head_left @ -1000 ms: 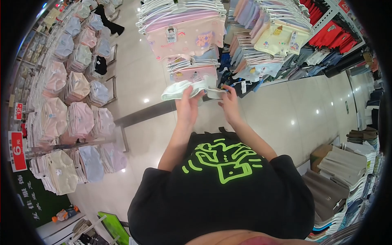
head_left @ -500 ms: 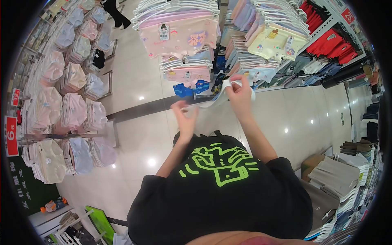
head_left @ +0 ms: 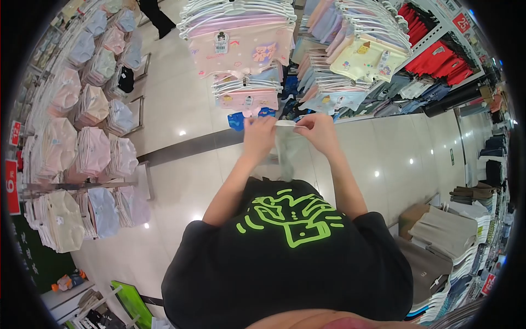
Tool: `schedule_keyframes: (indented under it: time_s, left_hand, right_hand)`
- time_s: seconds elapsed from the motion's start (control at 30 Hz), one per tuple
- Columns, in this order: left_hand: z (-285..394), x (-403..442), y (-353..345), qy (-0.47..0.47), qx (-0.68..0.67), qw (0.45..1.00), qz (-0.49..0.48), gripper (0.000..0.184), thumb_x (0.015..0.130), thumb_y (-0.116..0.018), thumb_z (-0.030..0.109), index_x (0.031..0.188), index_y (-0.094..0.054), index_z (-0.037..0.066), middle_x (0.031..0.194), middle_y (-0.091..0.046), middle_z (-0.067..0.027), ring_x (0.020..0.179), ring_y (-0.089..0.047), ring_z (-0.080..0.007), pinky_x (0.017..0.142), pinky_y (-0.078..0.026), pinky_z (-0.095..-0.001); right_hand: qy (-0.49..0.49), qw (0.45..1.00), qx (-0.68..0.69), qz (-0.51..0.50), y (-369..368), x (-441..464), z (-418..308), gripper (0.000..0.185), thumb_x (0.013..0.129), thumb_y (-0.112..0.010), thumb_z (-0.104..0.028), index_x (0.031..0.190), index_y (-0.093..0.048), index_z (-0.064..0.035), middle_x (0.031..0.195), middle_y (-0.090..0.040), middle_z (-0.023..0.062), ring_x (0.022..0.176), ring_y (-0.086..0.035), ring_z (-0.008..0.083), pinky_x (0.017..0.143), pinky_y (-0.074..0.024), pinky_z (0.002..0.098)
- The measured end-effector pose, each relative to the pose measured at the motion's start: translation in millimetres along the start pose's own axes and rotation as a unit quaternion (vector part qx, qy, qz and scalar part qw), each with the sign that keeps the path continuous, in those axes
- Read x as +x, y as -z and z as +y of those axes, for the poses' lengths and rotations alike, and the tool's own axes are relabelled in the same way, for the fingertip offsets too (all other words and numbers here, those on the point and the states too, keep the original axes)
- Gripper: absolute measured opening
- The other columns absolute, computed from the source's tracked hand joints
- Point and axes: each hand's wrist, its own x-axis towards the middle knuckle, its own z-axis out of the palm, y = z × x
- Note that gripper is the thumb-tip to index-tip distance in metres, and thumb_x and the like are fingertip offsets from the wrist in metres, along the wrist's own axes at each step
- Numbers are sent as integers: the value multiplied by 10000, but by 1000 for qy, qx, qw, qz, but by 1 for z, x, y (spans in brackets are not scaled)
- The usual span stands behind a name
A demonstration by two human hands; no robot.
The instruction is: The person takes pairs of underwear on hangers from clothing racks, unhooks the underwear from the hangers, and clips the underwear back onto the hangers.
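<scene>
A thin, limp, pale item [head_left: 285, 153] hangs between my hands in front of my chest. Its upper edge is whitish and the lower part greyish green and blurred; whether it is a garment or a plastic bag, I cannot tell. My left hand [head_left: 259, 136] grips the left end of the upper edge with bent fingers. At the other end, my right hand [head_left: 319, 132] pinches the edge between thumb and fingers. Just beyond the hands hang pink printed underpants [head_left: 246, 100] and light blue ones [head_left: 337, 103] on white hangers.
Above are more hanging underpants, pink [head_left: 238, 49] and yellow [head_left: 367, 57]. Racks of pastel briefs [head_left: 90, 148] line the left side. Red garments [head_left: 441, 63] hang at upper right, and grey-beige clothes [head_left: 444, 233] at lower right. A person's dark-clothed legs [head_left: 156, 16] show at upper left.
My left hand has moved up and right, and my right hand slightly down, so they are closer together. The pale item, stretched sideways before, now hangs down between them.
</scene>
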Motion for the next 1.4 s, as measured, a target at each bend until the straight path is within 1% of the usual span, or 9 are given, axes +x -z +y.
schedule_keyframes:
  time_s: [0.23, 0.6, 0.8, 0.87, 1.0, 1.07, 1.17, 1.3, 1.4]
  left_hand:
    - [-24, 6, 38, -39, 100, 994, 5, 118, 680, -571, 52, 798, -567, 61, 809, -584, -45, 797, -554, -206, 838, -299, -437]
    - [-32, -4, 52, -78, 40, 996, 24, 145, 664, -588, 46, 807, -560, 42, 780, -576, -59, 774, -558, -209, 850, -298, -438]
    - [-10, -13, 64, -82, -87, 993, 18, 304, 677, -626, 113, 947, -508, 37, 808, -550, -126, 880, -516, -263, 805, -331, -392]
    - [-14, -16, 65, 36, -194, 979, -45, 254, 672, -611, 108, 891, -523, 13, 757, -548, -139, 804, -522, -299, 726, -380, -358]
    - [-27, -14, 68, 64, -213, 970, -96, 167, 688, -546, 81, 824, -532, -16, 688, -540, -111, 711, -536, -243, 706, -380, -331]
    - [-22, -16, 70, 224, -423, 878, 8, 146, 700, -480, 56, 798, -543, -32, 654, -539, -118, 678, -527, -165, 634, -399, -296]
    - [-25, -16, 61, 286, -488, 821, 80, 190, 765, -438, 56, 884, -549, -42, 748, -574, -92, 729, -526, -125, 633, -411, -253]
    - [-25, -18, 65, 374, -638, 658, 142, 266, 820, -420, 75, 1044, -504, -39, 883, -573, -93, 779, -533, -145, 679, -427, -248]
    - [-57, -34, 47, 395, -580, 671, 241, 250, 806, -431, 53, 1039, -467, -27, 924, -562, -111, 827, -534, -141, 711, -431, -239]
  right_hand:
    - [-11, 993, 31, 113, -24, -2, 7, 131, 634, -691, -90, 721, -655, 0, 610, -592, 105, 534, -571, 188, 525, -439, 279]
    - [74, 954, -45, 286, -53, -14, -34, 104, 648, -567, 59, 727, -608, 4, 644, -527, 97, 548, -541, 197, 504, -416, 285]
    - [133, 970, -13, 204, -75, -18, -65, 136, 645, -553, 62, 767, -571, 2, 713, -513, 93, 572, -538, 199, 508, -425, 289]
    - [169, 971, -1, 170, -76, -19, -74, 152, 631, -585, 46, 771, -604, -9, 669, -514, 52, 515, -502, 142, 479, -401, 245]
    - [168, 975, 54, 132, -80, -19, -78, 151, 648, -614, 24, 795, -608, -7, 734, -541, 53, 568, -524, 133, 529, -418, 229]
    - [124, 983, 103, 87, -91, -25, -59, 302, 658, -686, -54, 933, -570, -9, 865, -540, 69, 700, -544, 146, 621, -435, 251]
    - [132, 988, 49, 57, -116, -42, -44, 617, 640, -730, -123, 1154, -399, -34, 1021, -481, 126, 899, -509, 259, 757, -422, 353]
    - [67, 992, -37, 104, -167, -53, 13, 467, 668, -616, -7, 1100, -440, -5, 989, -498, 208, 921, -493, 390, 734, -423, 399]
    - [32, 992, 0, 121, -166, -54, 25, 288, 745, -583, -42, 1013, -486, -3, 891, -547, 192, 839, -518, 386, 723, -425, 391]
